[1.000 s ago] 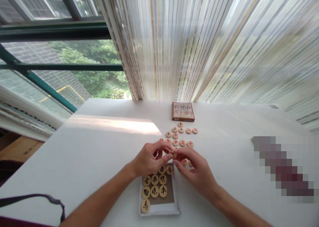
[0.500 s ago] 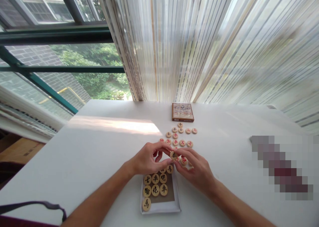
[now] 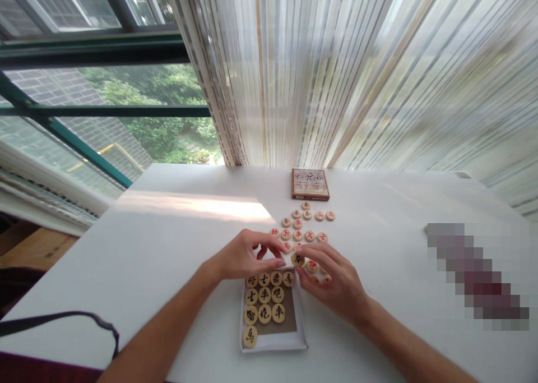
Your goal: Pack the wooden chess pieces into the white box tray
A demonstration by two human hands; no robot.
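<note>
Between the thumb and fingers of my right hand is a round wooden Chinese chess piece with a black character, tilted toward me. My left hand is just left of it, thumb and index finger curved and slightly apart, holding nothing. Below both hands lies a shallow white box tray. Black-lettered chess pieces stand in rows inside it, filling mostly its left and upper parts. Beyond my hands, red-lettered pieces and several black-lettered ones are scattered; my right hand partly hides some.
A printed chess box lid rests at the back of the white table. Behind it hangs a striped string curtain, with an open window to the left. A dark strap shows at the lower left. A pixelated patch covers something at the right.
My left hand has let go of the black-lettered piece and drawn back to the left. The piece now sits in my right hand alone, slightly farther right. The view has shifted a little.
</note>
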